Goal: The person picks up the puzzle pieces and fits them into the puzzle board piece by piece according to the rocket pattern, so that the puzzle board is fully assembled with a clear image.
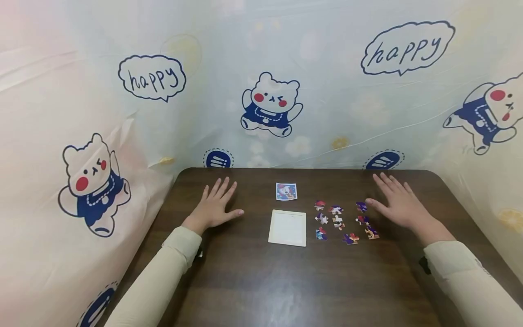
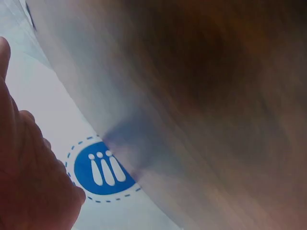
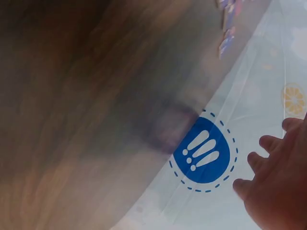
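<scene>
My left hand [image 1: 213,206] lies over the left part of the brown table, fingers spread and holding nothing. On the right side, my right hand [image 1: 400,204] is spread the same way, its thumb close to a purple puzzle piece [image 1: 361,206]. Several loose jigsaw pieces [image 1: 337,222] are scattered left of that hand. Between the hands sits a square white puzzle tray [image 1: 287,228]; behind it is a small picture card [image 1: 286,191] with a white cartoon animal. The left wrist view shows part of the left hand [image 2: 33,172]; the right wrist view shows the right hand's fingers [image 3: 256,163].
The brown table [image 1: 245,281] has rounded far corners. A pale printed cloth [image 1: 327,91] with cartoon bears and "happy" bubbles hangs behind it and along both sides.
</scene>
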Demonstrator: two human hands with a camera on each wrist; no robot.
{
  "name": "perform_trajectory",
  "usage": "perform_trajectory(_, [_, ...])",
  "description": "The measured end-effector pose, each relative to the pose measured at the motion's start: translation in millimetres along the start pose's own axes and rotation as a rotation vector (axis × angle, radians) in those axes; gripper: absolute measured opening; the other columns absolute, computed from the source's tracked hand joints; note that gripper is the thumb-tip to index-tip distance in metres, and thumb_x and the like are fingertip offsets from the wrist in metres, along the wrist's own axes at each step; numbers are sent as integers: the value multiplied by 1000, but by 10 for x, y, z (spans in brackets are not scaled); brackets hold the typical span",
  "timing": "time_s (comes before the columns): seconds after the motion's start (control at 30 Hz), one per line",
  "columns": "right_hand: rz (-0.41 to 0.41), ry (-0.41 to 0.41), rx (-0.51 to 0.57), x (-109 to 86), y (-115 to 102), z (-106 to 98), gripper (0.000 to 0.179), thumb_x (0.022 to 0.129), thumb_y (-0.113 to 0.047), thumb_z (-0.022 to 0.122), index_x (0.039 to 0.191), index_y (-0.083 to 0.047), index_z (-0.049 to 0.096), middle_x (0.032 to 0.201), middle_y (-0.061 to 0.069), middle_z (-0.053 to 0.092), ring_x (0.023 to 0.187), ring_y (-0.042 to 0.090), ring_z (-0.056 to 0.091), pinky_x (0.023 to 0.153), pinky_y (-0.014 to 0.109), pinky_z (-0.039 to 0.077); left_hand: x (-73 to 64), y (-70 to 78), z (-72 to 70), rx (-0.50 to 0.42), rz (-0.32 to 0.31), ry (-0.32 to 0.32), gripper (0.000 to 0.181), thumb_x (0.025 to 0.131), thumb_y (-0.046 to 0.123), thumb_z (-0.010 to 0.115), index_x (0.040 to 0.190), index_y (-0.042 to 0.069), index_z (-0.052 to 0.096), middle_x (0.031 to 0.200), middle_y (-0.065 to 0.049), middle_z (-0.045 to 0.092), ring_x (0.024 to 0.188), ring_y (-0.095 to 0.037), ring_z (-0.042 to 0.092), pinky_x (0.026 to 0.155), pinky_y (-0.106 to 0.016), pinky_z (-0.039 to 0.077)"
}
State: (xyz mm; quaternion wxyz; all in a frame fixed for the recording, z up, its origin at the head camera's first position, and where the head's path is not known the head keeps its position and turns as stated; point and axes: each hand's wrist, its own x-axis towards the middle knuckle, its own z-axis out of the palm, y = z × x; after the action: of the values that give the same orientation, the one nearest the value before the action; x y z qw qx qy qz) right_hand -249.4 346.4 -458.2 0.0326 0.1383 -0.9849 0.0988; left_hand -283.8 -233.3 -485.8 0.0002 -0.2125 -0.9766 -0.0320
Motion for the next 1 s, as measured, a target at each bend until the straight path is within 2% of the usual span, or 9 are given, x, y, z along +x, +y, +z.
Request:
perform_trajectory(0.13, [-19, 12, 83, 26, -55, -46, 83, 100, -58, 44, 160, -13, 9, 163, 21, 13, 147, 44, 11, 115, 62, 3, 7, 109, 5, -10, 40, -9, 102, 87, 83, 34, 161, 19, 6, 166, -11, 0, 151, -36, 2, 115, -64, 4])
perform_trajectory(0.23, [-42, 29, 179, 50, -105, -67, 77, 103, -50, 44, 160, -10, 12, 161, 23, 17, 146, 46, 15, 114, 63, 11, 1, 199, 12, -8, 71, -21, 103, 87, 82, 36, 161, 17, 6, 166, -11, 2, 151, -35, 3, 116, -61, 5])
perform_trajectory(0.37, [-52, 33, 365, 67, -187, -108, 66, 107, -41, 39, 159, -6, 17, 159, 28, 20, 142, 52, 19, 110, 67, 15, -5, 334, 11, 15, 115, -43, 103, 86, 83, 34, 161, 18, 5, 166, -11, 4, 151, -32, 3, 117, -57, 4])
perform_trajectory(0.53, [-32, -8, 592, 61, -295, -158, 60, 110, -38, 28, 156, -1, 22, 156, 31, 25, 140, 54, 22, 107, 70, 18, -5, 506, 1, 35, 170, -72, 105, 85, 86, 30, 160, 17, 6, 166, -6, 0, 151, -29, 1, 119, -53, 5])
perform_trajectory(0.8, [-39, -97, 820, 121, -360, -119, 71, 108, -45, 6, 151, 8, 29, 148, 33, 37, 135, 52, 33, 108, 66, 22, -6, 704, 21, 37, 264, -113, 105, 87, 82, 36, 160, 13, 10, 166, -8, 3, 151, -28, 4, 119, -51, 8])
perform_trajectory(0.9, [-51, -121, 919, 144, -369, -83, 76, 107, -47, 3, 149, 9, 31, 145, 34, 41, 130, 41, 48, 108, 66, 23, -1, 746, 20, 25, 270, -139, 106, 86, 83, 36, 160, 12, 8, 166, -8, 2, 152, -27, 2, 119, -49, 9])
perform_trajectory(1.0, [-37, -149, 1012, 168, -382, -32, 80, 106, -51, 4, 148, 10, 32, 145, 35, 40, 127, 40, 50, 109, 65, 22, 10, 786, 5, 1, 269, -161, 108, 85, 83, 39, 160, 10, 9, 166, -8, 1, 152, -25, 1, 120, -45, 10])
